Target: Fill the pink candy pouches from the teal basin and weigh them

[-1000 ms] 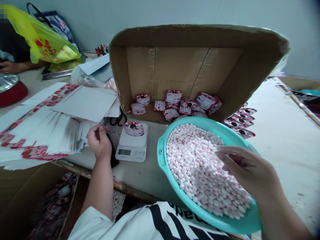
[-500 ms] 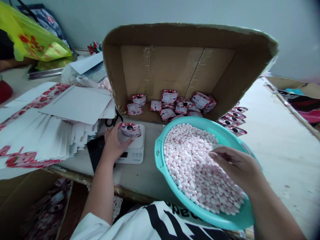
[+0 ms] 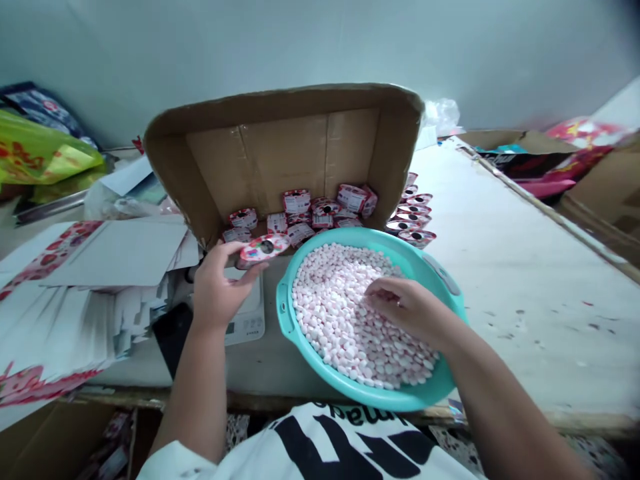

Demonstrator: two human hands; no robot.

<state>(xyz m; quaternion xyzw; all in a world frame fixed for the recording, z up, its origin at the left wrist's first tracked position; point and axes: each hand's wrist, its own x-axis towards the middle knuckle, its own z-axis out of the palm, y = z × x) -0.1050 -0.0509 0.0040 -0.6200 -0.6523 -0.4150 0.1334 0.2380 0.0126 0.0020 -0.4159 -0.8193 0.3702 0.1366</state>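
Observation:
My left hand (image 3: 220, 283) grips a small red-and-white strawberry-print box (image 3: 264, 250) between thumb and fingers. The box has a dark round hole in its top and is held up above a white kitchen scale (image 3: 249, 323). My right hand (image 3: 407, 307) is over the pale pink candies (image 3: 330, 293) in a turquoise basin (image 3: 285, 310). Its fingers are curled together at the candies' surface, and what lies between the fingertips is hidden.
Behind the basin, a cardboard box (image 3: 285, 160) on its side holds several printed boxes (image 3: 297, 200). More boxes stand in rows (image 3: 417, 237) at right. Flat white cartons (image 3: 120, 250) are stacked at left, beside a black phone (image 3: 173, 337).
My left hand has lifted the small box off the scale. My right hand stays at the candies, fingers curled. The view has turned to the right.

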